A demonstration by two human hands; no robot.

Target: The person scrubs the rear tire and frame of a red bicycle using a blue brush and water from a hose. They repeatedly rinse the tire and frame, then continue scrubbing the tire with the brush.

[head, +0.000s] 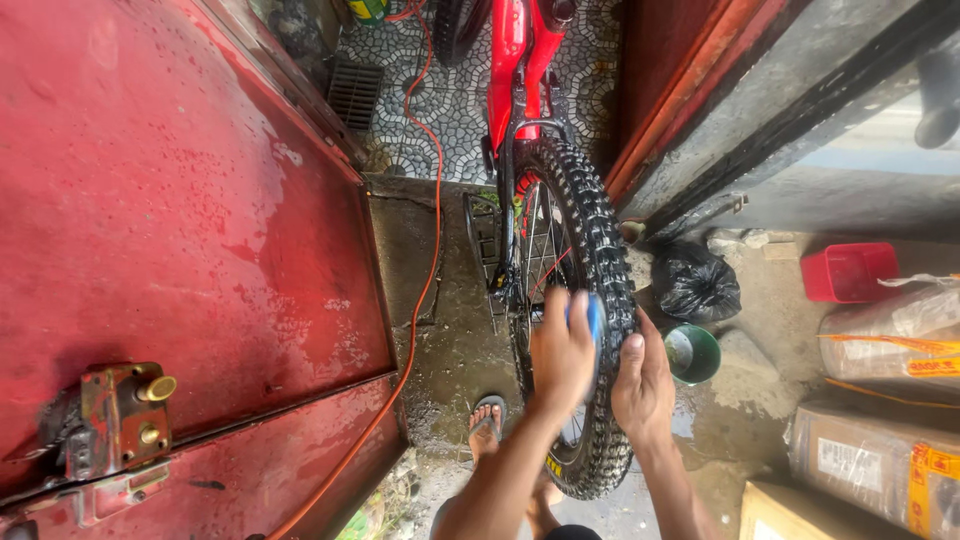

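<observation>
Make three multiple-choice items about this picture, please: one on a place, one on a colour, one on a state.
1. Where does the green bucket stand?
A. On the wet ground to the right of the tyre
B. On top of the cardboard boxes
C. Against the red metal door

2. What colour is the cable lying on the ground along the door?
A. Blue
B. Orange
C. White

3. What is the left hand doing?
A. Hanging free beside the wheel
B. Pressing a blue thing onto the tyre tread
C. Resting on the door lock

Key: 1 A, the bucket sits on the wet concrete beside the black bag. 2 B, the cable is orange from top to bottom. 3 B, the fingers lie over the blue thing against the knobby tread, while the right hand rests on the tyre beside it.
</observation>
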